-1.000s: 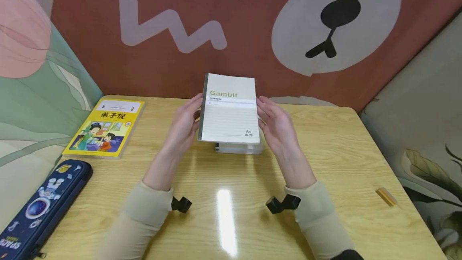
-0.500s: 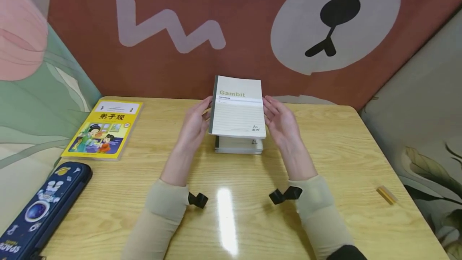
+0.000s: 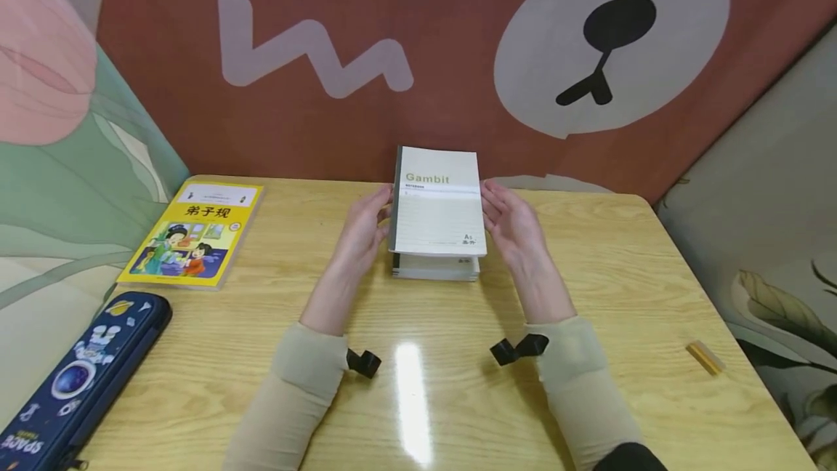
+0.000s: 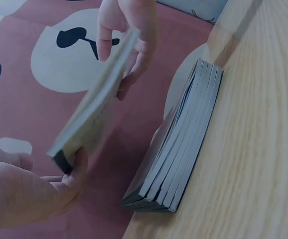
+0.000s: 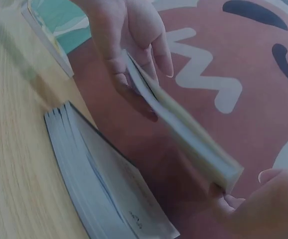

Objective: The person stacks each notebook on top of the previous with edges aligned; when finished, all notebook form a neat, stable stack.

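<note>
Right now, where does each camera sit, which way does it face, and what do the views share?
Head: above the table, looking forward and down; both hands and sleeves show.
Left wrist: low by the left hand, looking across to the right hand.
Right wrist: mirrored, low by the right hand's fingertips, facing the left hand.
Shared: the held Gambit notebook above the notebook stack.

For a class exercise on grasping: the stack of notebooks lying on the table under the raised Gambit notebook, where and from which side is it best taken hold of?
Probably by the two long edges of the stack of notebooks, one hand coming in from each side. It lies flat on the table with both sides free; the Gambit notebook, held between the left hand and the right hand, blocks a grip from above.
</note>
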A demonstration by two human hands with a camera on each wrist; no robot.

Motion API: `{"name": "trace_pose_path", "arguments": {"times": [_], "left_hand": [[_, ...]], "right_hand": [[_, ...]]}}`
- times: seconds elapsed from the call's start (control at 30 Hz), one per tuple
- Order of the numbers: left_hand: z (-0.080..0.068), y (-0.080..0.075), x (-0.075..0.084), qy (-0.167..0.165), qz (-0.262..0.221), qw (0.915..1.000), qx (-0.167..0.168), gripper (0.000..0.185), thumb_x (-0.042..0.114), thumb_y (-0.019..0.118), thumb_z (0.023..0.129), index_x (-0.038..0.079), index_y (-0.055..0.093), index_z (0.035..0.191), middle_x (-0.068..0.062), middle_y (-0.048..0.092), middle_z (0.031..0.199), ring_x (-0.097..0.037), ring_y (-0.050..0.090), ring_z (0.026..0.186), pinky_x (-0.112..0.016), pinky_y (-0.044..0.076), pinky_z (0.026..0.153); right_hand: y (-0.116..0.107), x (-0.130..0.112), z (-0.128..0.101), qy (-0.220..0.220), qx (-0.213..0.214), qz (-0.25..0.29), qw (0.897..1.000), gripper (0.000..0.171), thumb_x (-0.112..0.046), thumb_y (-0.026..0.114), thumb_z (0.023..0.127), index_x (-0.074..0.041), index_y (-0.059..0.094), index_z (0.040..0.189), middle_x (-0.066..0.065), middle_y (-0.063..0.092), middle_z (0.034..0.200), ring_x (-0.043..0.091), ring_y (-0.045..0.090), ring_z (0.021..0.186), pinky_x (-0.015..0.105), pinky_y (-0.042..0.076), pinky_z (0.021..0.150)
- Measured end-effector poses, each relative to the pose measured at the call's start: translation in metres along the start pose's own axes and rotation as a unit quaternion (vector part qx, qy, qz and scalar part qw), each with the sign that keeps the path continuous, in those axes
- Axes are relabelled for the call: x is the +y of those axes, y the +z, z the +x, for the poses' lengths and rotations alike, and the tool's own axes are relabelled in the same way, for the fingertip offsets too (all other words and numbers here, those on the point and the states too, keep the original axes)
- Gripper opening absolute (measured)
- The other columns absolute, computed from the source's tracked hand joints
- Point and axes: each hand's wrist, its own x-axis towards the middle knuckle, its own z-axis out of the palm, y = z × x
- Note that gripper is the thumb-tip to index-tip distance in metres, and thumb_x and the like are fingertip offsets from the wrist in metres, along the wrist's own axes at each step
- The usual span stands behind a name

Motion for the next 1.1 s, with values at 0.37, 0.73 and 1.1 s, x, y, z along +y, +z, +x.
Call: {"name": "trace_pose_path", "arguments": {"times": [0.37,0.73,1.1], "left_hand": [[0.005,-0.002,-0.008,-0.023,0.05,0.9985,0.0,0.058,0.023,0.049,0.108,0.002,0.031,0.16,-0.017,0.048,0.156,-0.027,0.048,0.138,-0.041,0.04,0.123],[0.011,-0.005,-0.016,-0.027,0.069,0.9972,0.012,0.059,0.017,0.051,0.106,0.0,0.031,0.159,-0.016,0.044,0.161,-0.028,0.052,0.136,-0.038,0.043,0.121],[0.015,-0.006,-0.02,-0.029,0.07,0.9968,0.024,0.058,0.012,0.05,0.104,-0.001,0.034,0.158,-0.015,0.039,0.164,-0.018,0.053,0.115,-0.038,0.045,0.118]], "right_hand": [[-0.009,0.006,0.009,0.013,0.01,-0.031,0.999,0.057,-0.015,0.041,0.109,-0.004,0.023,0.163,0.013,0.028,0.17,0.021,0.033,0.156,0.033,0.025,0.13],[-0.015,0.016,0.018,0.029,0.008,-0.058,0.998,0.059,-0.019,0.038,0.111,-0.006,0.017,0.164,0.013,0.026,0.171,0.022,0.032,0.156,0.033,0.026,0.129],[-0.015,0.022,0.021,0.032,0.022,-0.057,0.998,0.059,-0.015,0.037,0.11,-0.008,0.016,0.165,0.017,0.029,0.169,0.025,0.033,0.156,0.035,0.025,0.13]]}}
